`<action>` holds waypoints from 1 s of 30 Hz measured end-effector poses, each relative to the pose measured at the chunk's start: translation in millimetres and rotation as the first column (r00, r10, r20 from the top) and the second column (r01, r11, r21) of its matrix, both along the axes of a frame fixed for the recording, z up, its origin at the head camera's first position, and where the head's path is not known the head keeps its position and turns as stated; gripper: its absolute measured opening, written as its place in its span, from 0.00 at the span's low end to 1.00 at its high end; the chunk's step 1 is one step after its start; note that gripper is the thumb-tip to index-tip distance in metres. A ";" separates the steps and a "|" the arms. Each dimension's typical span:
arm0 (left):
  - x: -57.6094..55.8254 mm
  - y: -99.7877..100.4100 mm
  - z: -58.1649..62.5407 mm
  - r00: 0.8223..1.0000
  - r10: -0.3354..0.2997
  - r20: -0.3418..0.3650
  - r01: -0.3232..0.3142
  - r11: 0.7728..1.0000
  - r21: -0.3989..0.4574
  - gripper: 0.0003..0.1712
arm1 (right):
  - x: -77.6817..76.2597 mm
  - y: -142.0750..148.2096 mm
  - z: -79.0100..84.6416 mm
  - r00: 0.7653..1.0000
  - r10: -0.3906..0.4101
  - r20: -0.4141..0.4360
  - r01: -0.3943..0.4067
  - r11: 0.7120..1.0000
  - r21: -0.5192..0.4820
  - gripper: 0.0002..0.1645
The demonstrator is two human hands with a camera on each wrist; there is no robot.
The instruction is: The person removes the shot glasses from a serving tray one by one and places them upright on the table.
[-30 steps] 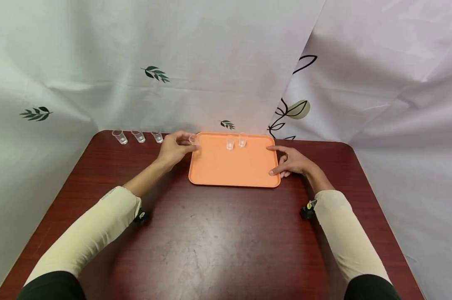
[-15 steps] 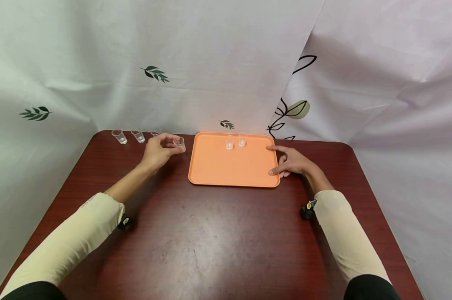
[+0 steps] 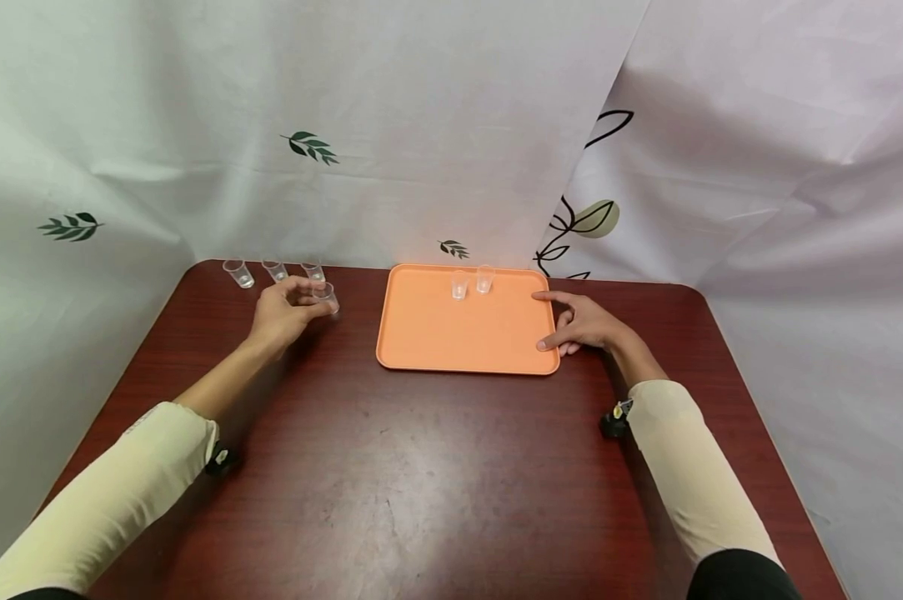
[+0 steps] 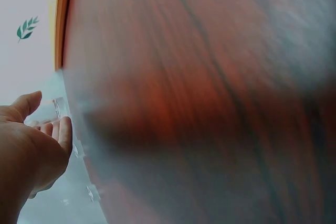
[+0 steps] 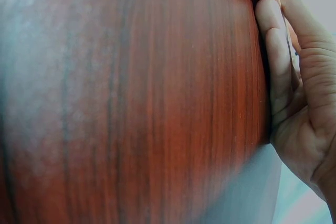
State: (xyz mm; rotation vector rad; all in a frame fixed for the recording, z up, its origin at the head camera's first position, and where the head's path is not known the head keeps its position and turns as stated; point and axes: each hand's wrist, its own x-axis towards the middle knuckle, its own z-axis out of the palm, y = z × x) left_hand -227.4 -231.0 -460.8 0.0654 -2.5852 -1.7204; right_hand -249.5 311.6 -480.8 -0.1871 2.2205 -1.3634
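Covering the lower part of the head view: a dark red-brown tabletop [image 3: 421,483], wood-grained, with a glare patch and scuffs near the centre. A pale cloth [image 3: 436,108] hangs behind and to both sides; green leaf prints [image 3: 311,147] at upper left, a line-drawn plant [image 3: 586,221] right of centre.

Left forearm, in a cream sleeve [image 3: 106,492], runs from the lower left corner up toward the tabletop's far edge. Right forearm, sleeved likewise, rises from the lower right toward the centre.

Left hand [image 3: 282,317]: thumb and fingers closed about a clear cup [image 3: 326,297] at their tips, left of centre; whether its base touches the tabletop cannot be told. Three more clear cups [image 3: 274,270] form a row just beyond this hand, upper left.

Right hand [image 3: 588,323]: grips the right edge of an orange tray [image 3: 459,342], thumb and index finger on top, other fingers bent at the outer side. Two clear cups [image 3: 459,286] stand side by side in the tray's upper part.
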 end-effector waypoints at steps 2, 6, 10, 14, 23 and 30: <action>0.5 -5.2 -1.4 1.000 0.011 -0.003 -0.011 1.000 -0.014 0.28 | -0.2 0.3 -0.7 1.000 0.000 -0.001 0.000 1.000 0.001 0.63; 1.4 -16.3 -2.6 1.000 0.029 -0.006 -0.029 0.999 -0.033 0.27 | 0.0 0.4 -0.6 1.000 0.005 -0.012 -0.005 1.000 0.003 0.63; 2.4 -27.4 -3.1 0.999 0.045 -0.013 -0.045 0.999 -0.026 0.24 | 0.2 -0.1 0.6 1.000 0.009 -0.022 -0.009 1.000 0.012 0.63; 2.5 -39.2 -3.4 0.997 0.073 -0.013 -0.073 0.997 -0.033 0.23 | 0.5 -0.8 2.0 1.000 0.016 -0.027 -0.015 1.000 0.016 0.64; 1.1 -70.9 -5.2 0.986 0.168 0.014 -0.167 0.985 -0.043 0.24 | -0.4 -0.1 -0.4 1.000 0.013 -0.026 -0.013 1.000 0.010 0.63; 2.2 -93.7 -7.6 0.970 0.241 0.037 -0.237 0.968 -0.087 0.19 | 0.0 0.7 -0.3 0.999 0.015 -0.028 -0.014 1.000 0.014 0.63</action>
